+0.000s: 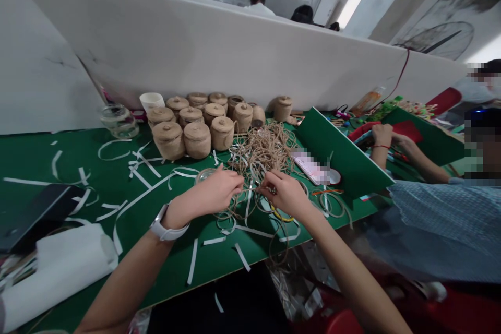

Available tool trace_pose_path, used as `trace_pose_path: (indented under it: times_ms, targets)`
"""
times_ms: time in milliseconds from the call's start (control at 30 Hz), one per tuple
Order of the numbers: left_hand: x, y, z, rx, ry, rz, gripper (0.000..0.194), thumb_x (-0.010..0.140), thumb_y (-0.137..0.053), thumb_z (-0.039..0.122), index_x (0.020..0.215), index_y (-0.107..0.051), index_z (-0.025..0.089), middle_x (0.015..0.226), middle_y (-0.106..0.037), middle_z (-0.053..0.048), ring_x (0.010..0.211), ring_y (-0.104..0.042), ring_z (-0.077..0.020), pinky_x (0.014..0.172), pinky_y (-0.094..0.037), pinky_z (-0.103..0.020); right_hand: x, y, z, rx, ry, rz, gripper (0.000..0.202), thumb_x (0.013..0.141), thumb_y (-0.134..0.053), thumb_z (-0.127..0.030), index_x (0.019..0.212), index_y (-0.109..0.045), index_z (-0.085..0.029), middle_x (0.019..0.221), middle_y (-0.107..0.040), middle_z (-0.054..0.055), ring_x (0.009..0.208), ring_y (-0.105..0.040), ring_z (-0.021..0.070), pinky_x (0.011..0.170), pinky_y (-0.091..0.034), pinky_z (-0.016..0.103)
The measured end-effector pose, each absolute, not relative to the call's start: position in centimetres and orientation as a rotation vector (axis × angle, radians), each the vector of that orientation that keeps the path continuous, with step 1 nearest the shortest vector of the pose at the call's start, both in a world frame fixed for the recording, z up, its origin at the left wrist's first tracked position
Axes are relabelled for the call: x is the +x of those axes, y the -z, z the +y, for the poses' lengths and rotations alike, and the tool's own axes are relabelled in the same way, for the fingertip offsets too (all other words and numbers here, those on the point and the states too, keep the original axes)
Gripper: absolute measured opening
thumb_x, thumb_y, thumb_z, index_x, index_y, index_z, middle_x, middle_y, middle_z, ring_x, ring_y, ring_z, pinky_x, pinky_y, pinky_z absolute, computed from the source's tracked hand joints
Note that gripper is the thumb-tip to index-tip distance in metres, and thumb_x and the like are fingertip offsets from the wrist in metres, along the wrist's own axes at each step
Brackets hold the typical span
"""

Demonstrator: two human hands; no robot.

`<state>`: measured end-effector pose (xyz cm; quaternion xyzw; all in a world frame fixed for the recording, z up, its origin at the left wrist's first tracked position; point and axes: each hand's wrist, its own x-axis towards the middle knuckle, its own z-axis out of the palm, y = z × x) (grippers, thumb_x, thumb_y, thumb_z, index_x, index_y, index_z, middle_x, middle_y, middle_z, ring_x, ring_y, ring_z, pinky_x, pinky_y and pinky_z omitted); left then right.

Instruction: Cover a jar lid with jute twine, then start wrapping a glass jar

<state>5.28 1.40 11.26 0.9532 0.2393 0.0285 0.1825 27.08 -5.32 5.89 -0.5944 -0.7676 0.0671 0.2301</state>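
Observation:
My left hand (221, 188), with a white watch on the wrist, is closed with its fingertips pinched on thin twine (246, 191). A short gap to the right, my right hand (279, 188) is closed too, its fingers pinched on the same twine. Just behind both hands lies a tangled heap of brown twine (270, 147). A clear glass lid or jar (204, 175) shows partly behind my left hand. Twine loops and a yellow ring (282, 214) lie under and beside my right hand.
Several twine-wrapped lidded jars (197, 140) stand behind on the green table (156, 266). An empty glass jar (118, 120), white strips and a white roll (74, 261) are at the left. A phone (311, 167) and green board (340, 156) stand right, beside another person's hands (385, 138).

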Motion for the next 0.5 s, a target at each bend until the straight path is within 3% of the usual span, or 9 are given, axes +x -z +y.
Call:
trace_pose_path:
  times_ms: [267, 500]
  targets:
    - [5.2, -11.32, 1.45, 2.696, -0.096, 0.629, 0.023, 0.094, -0.038, 0.014, 0.074, -0.048, 0.02, 0.079, -0.059, -0.002, 0.072, -0.056, -0.0172, 0.095, -0.039, -0.04, 27.71, -5.67, -5.83, -1.539, -0.35, -1.945, 0.021, 0.089, -0.06, -0.039, 0.075, -0.054, -0.024, 0.079, -0.054, 0.002, 0.073, -0.052, 0.0174, 0.066, -0.039, 0.028]
    - [5.1, -12.12, 1.46, 2.631, -0.135, 0.648, 0.021, 0.095, -0.041, 0.017, 0.076, -0.048, 0.02, 0.078, -0.058, -0.003, 0.074, -0.055, -0.0187, 0.075, -0.04, -0.031, 27.36, -6.27, -5.99, -1.317, -0.647, -1.627, 0.033, 0.078, -0.073, -0.042, 0.068, -0.049, -0.022, 0.106, -0.054, 0.006, 0.075, -0.052, 0.0153, 0.064, -0.043, 0.029]
